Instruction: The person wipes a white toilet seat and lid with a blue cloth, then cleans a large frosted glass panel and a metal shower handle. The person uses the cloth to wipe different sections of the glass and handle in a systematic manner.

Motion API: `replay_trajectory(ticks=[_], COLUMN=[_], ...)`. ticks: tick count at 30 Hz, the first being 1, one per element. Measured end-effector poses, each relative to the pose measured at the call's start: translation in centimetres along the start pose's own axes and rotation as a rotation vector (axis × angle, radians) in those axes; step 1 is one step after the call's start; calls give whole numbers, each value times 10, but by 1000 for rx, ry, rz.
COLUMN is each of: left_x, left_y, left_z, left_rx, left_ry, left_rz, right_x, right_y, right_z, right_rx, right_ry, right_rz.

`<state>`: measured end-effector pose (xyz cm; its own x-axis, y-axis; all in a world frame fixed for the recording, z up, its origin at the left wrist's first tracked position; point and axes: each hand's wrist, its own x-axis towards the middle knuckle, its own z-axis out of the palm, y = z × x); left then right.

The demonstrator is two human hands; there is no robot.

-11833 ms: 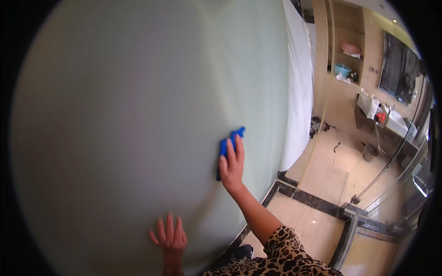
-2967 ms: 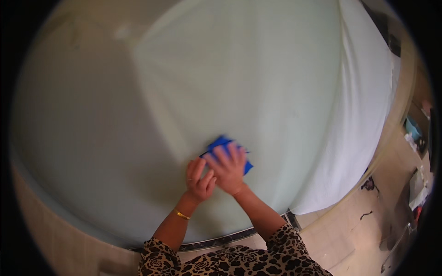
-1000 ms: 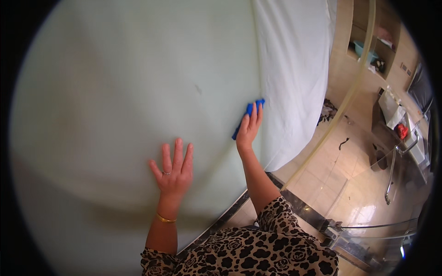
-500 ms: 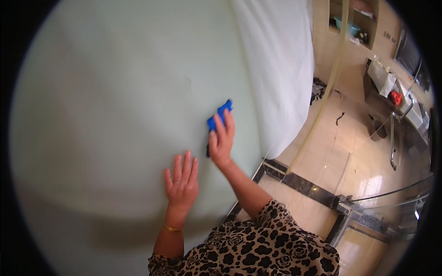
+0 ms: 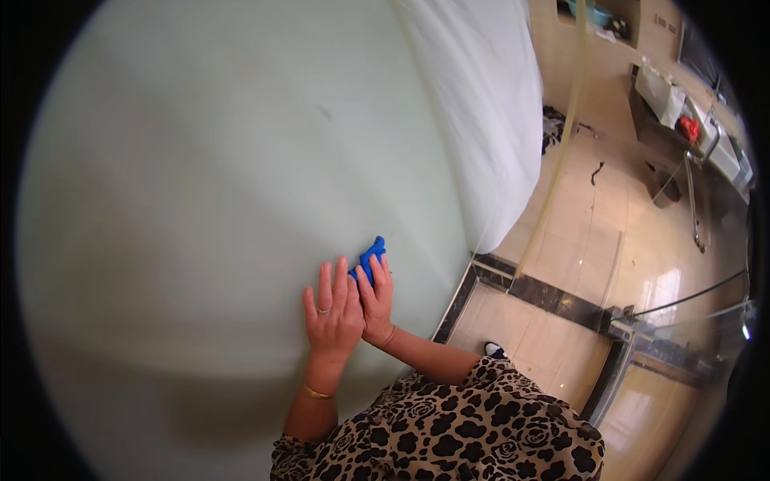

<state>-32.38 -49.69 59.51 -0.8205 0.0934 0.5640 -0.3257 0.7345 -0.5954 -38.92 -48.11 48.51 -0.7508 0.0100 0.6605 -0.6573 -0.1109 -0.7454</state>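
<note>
A blue cloth point(image 5: 372, 255) is bunched under the fingers of my right hand point(image 5: 377, 303), which presses it against a broad pale green surface point(image 5: 216, 200), smooth like glass. My left hand point(image 5: 331, 321) lies flat on that surface, fingers stretched out, with a ring on one finger and a gold bangle at the wrist. The two hands touch side by side, and the left partly covers the edge of the right. A small dark smudge point(image 5: 324, 112) shows higher up on the pale surface.
White fabric point(image 5: 489, 120) hangs along the right of the pale surface. Beyond a glass edge are a tiled floor point(image 5: 561, 232), a dark stone sill point(image 5: 553, 297), a brown bin point(image 5: 666, 189), a metal handle point(image 5: 694, 200) and a counter point(image 5: 654, 120). A shoe point(image 5: 496, 350) shows below.
My right hand has moved down with the blue cloth, toward my left hand. The left has shifted slightly right, and the hands, apart before, now touch. The view has tilted a little.
</note>
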Motion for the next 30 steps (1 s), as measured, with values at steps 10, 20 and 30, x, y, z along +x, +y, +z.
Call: replay_trajectory(ticks=[10,20,30], left_x=[-45,-49,-46], left_y=[-2,4,4], left_z=[1,2,4], left_rx=[-78,-239,-121], left_ry=[-98,-37,-75], left_rz=[104,20,78], right_x=[0,-77,42], right_y=[82,-5,110], right_z=[-4,0,-6], right_rx=[-13,47,-7], right_ry=[117,-53,125], right_rz=[407,147,375])
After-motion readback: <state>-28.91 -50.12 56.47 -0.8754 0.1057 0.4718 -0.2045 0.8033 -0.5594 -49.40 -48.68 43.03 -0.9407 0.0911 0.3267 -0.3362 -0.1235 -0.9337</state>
